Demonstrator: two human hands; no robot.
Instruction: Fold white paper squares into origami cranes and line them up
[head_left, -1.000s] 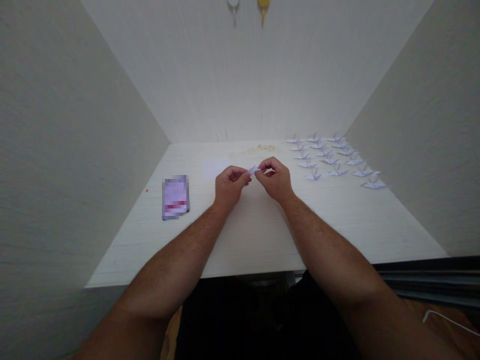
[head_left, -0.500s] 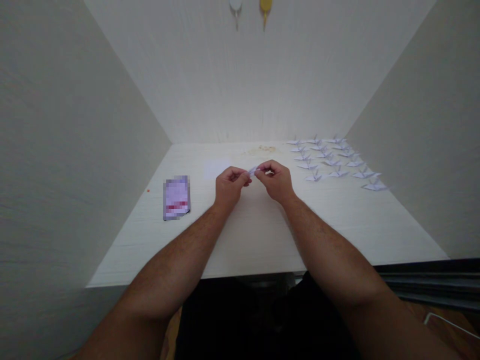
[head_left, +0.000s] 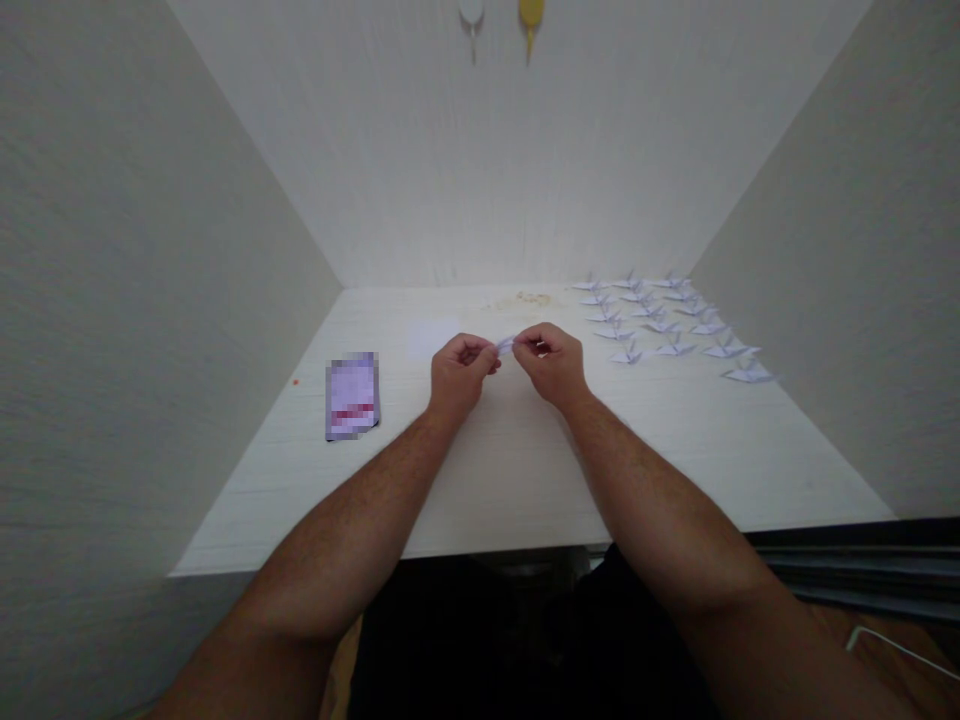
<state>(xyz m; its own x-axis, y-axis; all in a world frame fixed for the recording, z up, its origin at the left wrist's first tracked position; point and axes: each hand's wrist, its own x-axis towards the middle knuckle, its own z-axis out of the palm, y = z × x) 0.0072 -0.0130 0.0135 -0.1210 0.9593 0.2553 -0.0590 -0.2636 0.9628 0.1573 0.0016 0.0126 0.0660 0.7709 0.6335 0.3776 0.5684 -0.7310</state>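
Between my two hands, above the middle of the white table (head_left: 517, 480), is a small piece of folded white paper (head_left: 505, 346). My left hand (head_left: 459, 372) pinches its left end between thumb and fingers. At the other end, the fingertips of my right hand (head_left: 553, 362) are closed on the paper. Most of the fold is covered by my fingers, so its exact shape is hard to make out. Just behind my left hand, a pale sheet of paper (head_left: 429, 335) lies flat on the table.
Several folded paper cranes (head_left: 675, 347) stand in rows at the back right. A blurred-out purple rectangular item (head_left: 352, 395) lies on the left, with a tiny orange speck (head_left: 295, 382) beside it. Walls enclose three sides; a white hook (head_left: 472, 14) and a yellow hook (head_left: 531, 14) are on the back one.
My right fingers have shifted slightly to the right along the folded paper, and a little more of it shows between my hands. My left hand stays in place.
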